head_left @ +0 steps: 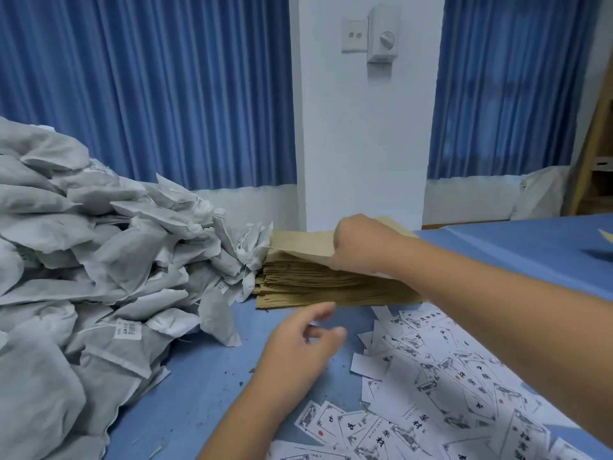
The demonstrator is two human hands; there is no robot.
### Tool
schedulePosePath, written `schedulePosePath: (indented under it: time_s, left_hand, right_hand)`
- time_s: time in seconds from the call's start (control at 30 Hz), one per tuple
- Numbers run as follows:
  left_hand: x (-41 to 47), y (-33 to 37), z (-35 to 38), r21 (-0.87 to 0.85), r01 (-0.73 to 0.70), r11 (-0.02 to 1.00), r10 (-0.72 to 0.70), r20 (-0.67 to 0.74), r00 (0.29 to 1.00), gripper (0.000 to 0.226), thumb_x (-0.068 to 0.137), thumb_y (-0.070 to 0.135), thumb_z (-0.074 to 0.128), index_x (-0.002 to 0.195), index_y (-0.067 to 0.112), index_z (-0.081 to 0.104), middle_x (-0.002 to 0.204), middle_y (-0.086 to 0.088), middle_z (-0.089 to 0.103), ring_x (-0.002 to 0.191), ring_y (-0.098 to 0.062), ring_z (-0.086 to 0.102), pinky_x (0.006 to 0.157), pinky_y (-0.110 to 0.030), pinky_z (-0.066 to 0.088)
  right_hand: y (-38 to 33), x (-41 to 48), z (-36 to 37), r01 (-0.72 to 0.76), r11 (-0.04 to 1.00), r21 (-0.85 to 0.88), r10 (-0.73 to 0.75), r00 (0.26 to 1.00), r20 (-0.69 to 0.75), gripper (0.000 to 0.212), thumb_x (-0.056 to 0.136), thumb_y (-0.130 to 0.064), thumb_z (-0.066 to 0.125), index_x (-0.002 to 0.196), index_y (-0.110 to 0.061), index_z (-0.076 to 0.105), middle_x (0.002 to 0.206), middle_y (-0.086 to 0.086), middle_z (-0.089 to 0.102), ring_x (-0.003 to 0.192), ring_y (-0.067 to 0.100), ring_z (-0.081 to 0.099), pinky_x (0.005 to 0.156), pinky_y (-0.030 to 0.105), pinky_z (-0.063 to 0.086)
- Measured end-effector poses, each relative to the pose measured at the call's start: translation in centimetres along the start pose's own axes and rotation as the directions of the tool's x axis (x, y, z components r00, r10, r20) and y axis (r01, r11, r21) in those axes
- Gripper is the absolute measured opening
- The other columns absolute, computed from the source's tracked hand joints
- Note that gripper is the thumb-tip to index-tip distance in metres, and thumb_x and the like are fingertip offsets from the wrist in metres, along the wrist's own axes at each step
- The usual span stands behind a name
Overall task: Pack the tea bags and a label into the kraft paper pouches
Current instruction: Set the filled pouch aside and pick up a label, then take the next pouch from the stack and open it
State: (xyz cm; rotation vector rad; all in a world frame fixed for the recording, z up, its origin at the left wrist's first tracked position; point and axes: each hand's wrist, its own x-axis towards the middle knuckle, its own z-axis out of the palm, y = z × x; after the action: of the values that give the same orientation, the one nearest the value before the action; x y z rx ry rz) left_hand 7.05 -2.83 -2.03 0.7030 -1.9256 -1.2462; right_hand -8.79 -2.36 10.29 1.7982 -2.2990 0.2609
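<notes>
Kraft paper pouches (331, 287): stacked flat mid-bench (199, 376), between the heaped tea bags (99, 244) and the scattered labels (447, 376), so all stock is within reach. The top pouch (298, 242) is gripped and lifted clear by the right hand (358, 240), apparently for filling. The left hand (305, 343) is held loosely curled and empty beside the labels.

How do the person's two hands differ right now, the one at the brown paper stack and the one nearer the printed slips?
The right hand reaches far out to the stack of kraft pouches. The left hand hovers nearer, over the blue table beside the labels. The right hand grips the top pouch, raising its edge. The left hand is relaxed, fingers loosely spread, apparently holding nothing. Both are bare.
</notes>
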Motion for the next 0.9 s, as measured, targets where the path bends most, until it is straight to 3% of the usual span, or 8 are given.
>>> schedulePosePath:
  time_s: [0.1,0.17,0.3,0.4,0.5,0.63,0.77,0.9]
  left_hand:
    - [-1.1,0.6,1.6,0.004,0.059,0.998,-0.059,0.209,0.976,0.106,0.056,0.065,0.074,0.147,0.041,0.026,0.126,0.032,0.050,0.099,0.010,0.060,0.086,-0.023,0.053]
    - [-1.6,1.2,2.5,-0.069,0.075,0.995,-0.053,0.268,0.962,0.123,0.052,0.067,0.077,0.150,0.043,0.007,0.131,0.033,0.043,0.108,0.009,0.058,0.085,-0.021,0.053]
    - [-2.0,2.2,3.5,-0.306,0.006,0.952,0.062,0.214,0.975,0.091,0.062,0.050,0.082,0.140,0.038,0.036,0.122,0.025,0.060,0.113,0.002,0.059,0.083,-0.019,0.052]
    - [-2.3,3.0,3.8,-0.361,0.120,0.925,-0.080,0.124,0.989,0.063,0.063,0.047,0.080,0.118,0.026,0.060,0.101,0.015,0.072,0.099,-0.010,0.068,0.083,-0.025,0.055]
    - [-1.7,2.7,3.7,-0.501,0.278,0.819,-0.288,0.059,0.956,0.029,0.084,0.015,0.066,0.111,0.005,0.063,0.096,-0.012,0.074,0.081,-0.026,0.073,0.064,-0.029,0.059]
    - [-0.9,2.1,1.7,-0.584,0.283,0.761,-0.347,0.003,0.938,0.023,0.090,0.003,0.047,0.108,0.001,0.060,0.088,-0.021,0.073,0.074,-0.039,0.072,0.073,-0.045,0.060]
    - [-0.2,1.2,0.0,-0.696,0.185,0.694,-0.350,-0.101,0.931,0.017,0.096,0.007,0.047,0.102,0.007,0.064,0.086,-0.017,0.074,0.072,-0.036,0.072,0.055,-0.034,0.057]
    - [0.5,0.8,-0.7,-0.790,0.166,0.590,-0.370,-0.082,0.925,0.018,0.097,0.011,0.048,0.104,-0.001,0.061,0.083,-0.019,0.072,0.065,-0.028,0.071,0.053,-0.034,0.057]
  right_hand:
    - [-2.0,-0.1,-1.5,-0.079,0.992,0.097,0.067,0.990,0.121,0.028,0.077,-0.014,0.056,0.051,-0.009,0.048,0.029,-0.001,0.045,0.031,0.016,0.048,0.046,0.020,0.043]
    - [-3.0,-0.1,-1.8,-0.108,0.976,0.190,0.078,0.984,0.157,0.023,0.078,-0.011,0.056,0.057,-0.007,0.050,0.042,0.002,0.051,0.027,0.016,0.049,0.040,0.018,0.042]
    - [-4.7,-0.4,-1.9,-0.137,0.945,0.296,0.075,0.974,0.212,0.019,0.085,-0.011,0.046,0.068,-0.007,0.051,0.068,0.011,0.059,0.040,0.023,0.058,0.040,0.018,0.043]
    - [-5.7,-0.3,-1.8,-0.139,0.924,0.355,0.062,0.973,0.221,0.021,0.089,-0.009,0.044,0.069,-0.007,0.049,0.067,0.014,0.060,0.039,0.020,0.053,0.034,0.014,0.040]
    - [-6.4,-0.4,-1.3,-0.147,0.899,0.413,0.041,0.966,0.256,0.026,0.089,-0.008,0.041,0.066,-0.005,0.052,0.061,0.016,0.061,0.039,0.022,0.052,0.038,0.017,0.041]
    - [-6.1,-1.4,-0.5,-0.086,0.831,0.550,-0.022,0.982,0.187,0.029,0.091,-0.026,0.051,0.072,-0.005,0.059,0.052,0.008,0.056,0.043,0.021,0.056,0.046,0.023,0.047]
    - [-4.8,-3.1,-0.3,0.036,0.845,0.534,-0.152,0.973,0.175,0.032,0.089,-0.040,0.060,0.074,-0.012,0.061,0.067,0.001,0.061,0.062,0.016,0.059,0.056,0.026,0.053]
    - [-3.5,-4.9,0.4,0.149,0.922,0.358,-0.264,0.917,0.298,0.031,0.075,-0.056,0.069,0.088,-0.028,0.063,0.086,-0.018,0.062,0.081,0.001,0.058,0.073,0.025,0.048]
